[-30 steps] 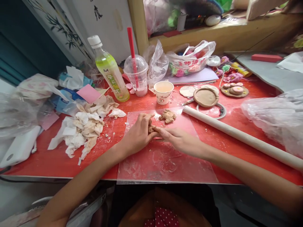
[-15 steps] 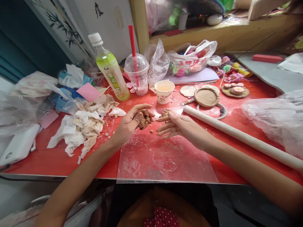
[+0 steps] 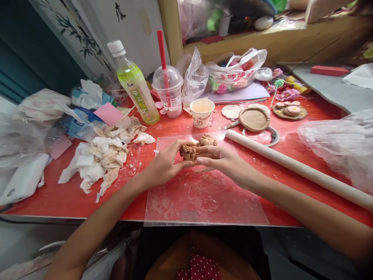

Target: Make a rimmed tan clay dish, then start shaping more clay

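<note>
A rough lump of brown clay (image 3: 187,153) is between my hands, above the clear plastic sheet (image 3: 204,210). My left hand (image 3: 166,163) grips it, fingers over the top and thumb below. On its right side, my right hand (image 3: 217,159) presses fingertips and thumb against the clay. Just behind the right fingers sits a second clay lump (image 3: 208,140), its lower part hidden by them. Pale smears of clay mark the sheet.
A long pale rolling rod (image 3: 291,165) lies slanting at the right. Behind stand a paper cup (image 3: 202,113), a lidded plastic cup (image 3: 171,91) and a tilted bottle (image 3: 138,91). Crumpled tissues (image 3: 101,159) are at left; a round clay dish (image 3: 254,119) is behind the rod.
My left hand has moved right with its clay lump and turned it. The right hand has come in to touch that lump, and the rear lump shows more fully.
</note>
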A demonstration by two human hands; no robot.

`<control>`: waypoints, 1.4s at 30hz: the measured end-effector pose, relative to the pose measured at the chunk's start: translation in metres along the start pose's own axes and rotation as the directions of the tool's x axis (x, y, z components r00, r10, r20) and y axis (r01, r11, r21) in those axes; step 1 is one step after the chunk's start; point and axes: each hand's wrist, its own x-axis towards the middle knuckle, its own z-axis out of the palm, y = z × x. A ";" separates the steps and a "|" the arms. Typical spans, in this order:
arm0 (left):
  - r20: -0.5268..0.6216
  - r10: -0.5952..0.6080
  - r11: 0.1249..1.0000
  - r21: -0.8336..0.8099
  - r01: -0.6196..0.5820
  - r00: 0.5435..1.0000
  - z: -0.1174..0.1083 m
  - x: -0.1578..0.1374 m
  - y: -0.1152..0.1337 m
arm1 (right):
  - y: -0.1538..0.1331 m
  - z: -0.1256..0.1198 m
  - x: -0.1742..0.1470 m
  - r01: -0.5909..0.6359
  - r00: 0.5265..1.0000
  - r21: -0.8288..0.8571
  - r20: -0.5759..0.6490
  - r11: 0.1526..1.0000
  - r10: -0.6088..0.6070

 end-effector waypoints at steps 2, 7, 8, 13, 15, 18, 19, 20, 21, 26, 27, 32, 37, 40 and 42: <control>-0.036 0.048 0.995 0.085 -0.045 0.998 0.001 -0.001 0.000 | -0.001 -0.002 0.000 0.006 1.000 -0.044 0.003 0.999 -0.006; -0.069 0.075 0.995 0.077 -0.070 0.995 0.003 -0.003 0.001 | 0.001 -0.005 0.000 0.004 1.000 -0.191 -0.009 0.982 -0.006; -0.068 0.059 0.997 0.046 -0.056 0.996 0.003 -0.003 0.001 | 0.001 -0.005 0.000 0.009 1.000 -0.214 -0.010 0.977 -0.011; -0.136 -0.050 0.996 -0.081 0.039 0.990 0.006 -0.005 0.009 | -0.001 -0.004 -0.003 -0.009 1.000 -0.215 0.000 0.977 0.009; -0.159 -0.108 0.987 -0.139 0.086 0.981 0.007 -0.006 0.012 | -0.002 -0.003 -0.003 -0.014 1.000 -0.235 0.011 0.972 0.017; -0.146 -0.213 0.961 -0.209 0.181 0.966 0.008 -0.006 0.016 | -0.003 -0.002 -0.004 0.010 0.999 -0.317 0.038 0.948 0.002; -0.136 -0.241 0.952 -0.228 0.206 0.961 0.009 -0.006 0.017 | -0.003 -0.001 -0.004 0.017 0.999 -0.349 0.040 0.937 -0.004; -0.125 -0.263 0.943 -0.241 0.228 0.957 0.010 -0.007 0.016 | -0.002 0.000 -0.004 0.022 0.999 -0.377 0.044 0.926 -0.006; -0.119 -0.280 0.938 -0.246 0.245 0.953 0.011 -0.007 0.015 | -0.001 0.000 -0.004 0.028 0.999 -0.402 0.052 0.915 -0.008; -0.066 -0.335 0.920 -0.239 0.311 0.940 0.017 -0.004 0.004 | 0.004 0.001 -0.003 0.084 0.996 -0.552 0.022 0.830 -0.085; -0.033 -0.320 0.915 -0.271 0.299 0.947 0.018 -0.003 0.001 | 0.005 0.000 -0.003 0.084 0.994 -0.584 -0.009 0.807 -0.110; 0.107 -0.262 0.869 -0.406 0.283 0.959 0.014 0.000 -0.003 | 0.004 -0.007 0.001 0.112 0.984 -0.562 -0.055 0.819 -0.172; 0.014 -0.320 0.935 -0.155 0.318 0.947 0.009 0.000 0.006 | 0.004 -0.007 0.001 0.119 0.979 -0.616 -0.058 0.779 -0.195; -0.029 -0.285 0.957 -0.062 0.283 0.958 0.011 0.000 0.010 | 0.005 -0.001 -0.001 0.065 0.982 -0.689 -0.084 0.722 -0.169; -0.064 -0.266 0.964 -0.035 0.265 0.962 0.014 -0.001 0.010 | 0.005 0.003 -0.003 0.055 0.987 -0.728 -0.063 0.684 -0.146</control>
